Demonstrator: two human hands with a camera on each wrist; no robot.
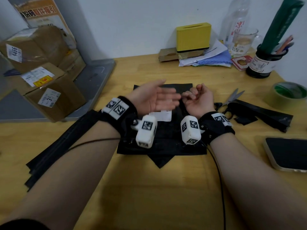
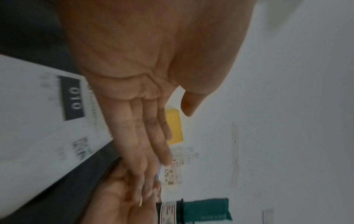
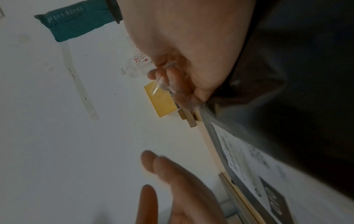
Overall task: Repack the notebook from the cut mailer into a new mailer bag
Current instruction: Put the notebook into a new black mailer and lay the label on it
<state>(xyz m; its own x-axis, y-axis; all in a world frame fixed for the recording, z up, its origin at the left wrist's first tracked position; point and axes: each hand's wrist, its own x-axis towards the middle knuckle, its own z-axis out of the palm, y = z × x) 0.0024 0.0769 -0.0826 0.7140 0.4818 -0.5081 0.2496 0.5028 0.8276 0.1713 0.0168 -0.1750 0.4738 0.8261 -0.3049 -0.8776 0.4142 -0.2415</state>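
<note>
A black mailer bag [image 1: 166, 140] lies flat mid-table with a white shipping label [image 1: 163, 115] on it; the label [image 2: 38, 121] fills the left of the left wrist view. No notebook is in sight. Above the bag's far half, my left hand [image 1: 157, 97] is held flat and holds nothing, its straight fingers [image 2: 151, 144] pointing right. Right beside it my right hand [image 1: 197, 97] is curled and pinches a crumpled strip of clear film [image 3: 172, 84]. The cut mailer [image 1: 262, 113] lies in black pieces at the right.
Scissors [image 1: 232, 100], a tape roll [image 1: 289, 93] and a phone [image 1: 287, 153] sit on the right. A stack of black mailer bags [image 1: 58, 143] lies left, cardboard boxes [image 1: 49, 90] behind it. A yellow box [image 1: 193, 37], papers, bottle and pen jar line the back wall.
</note>
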